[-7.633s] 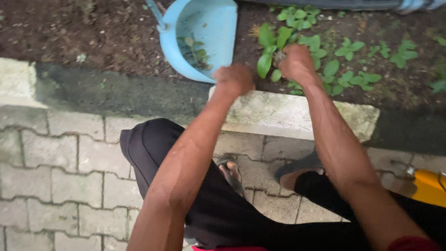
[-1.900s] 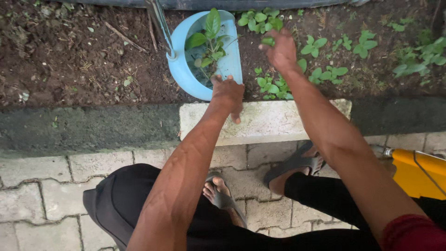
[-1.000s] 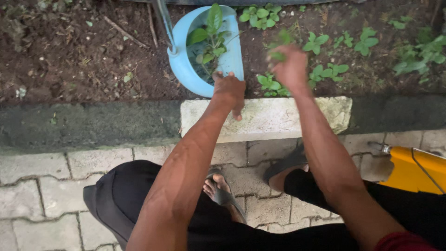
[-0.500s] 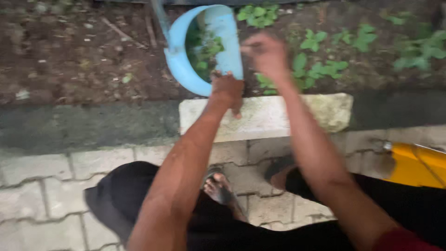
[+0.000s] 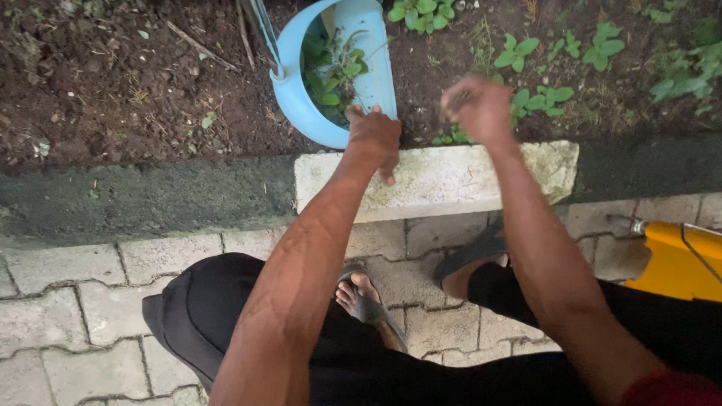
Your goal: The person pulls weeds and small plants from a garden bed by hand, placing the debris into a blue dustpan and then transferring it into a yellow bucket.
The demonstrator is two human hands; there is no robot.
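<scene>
The left hand point(image 5: 374, 137) grips the rim of the blue dustpan point(image 5: 301, 105) holding pulled weeds point(image 5: 331, 71); the right hand point(image 5: 479, 109) is curled closed, seemingly around a stem.

right hand point(image 5: 481, 109) blurred, dustpan point(image 5: 301, 105) top cropped

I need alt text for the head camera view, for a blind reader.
A crouching person's left hand holds the rim of a blue dustpan containing pulled green plants, while the right hand, closed, hovers over small weeds in dark soil beyond a stone curb.
</scene>
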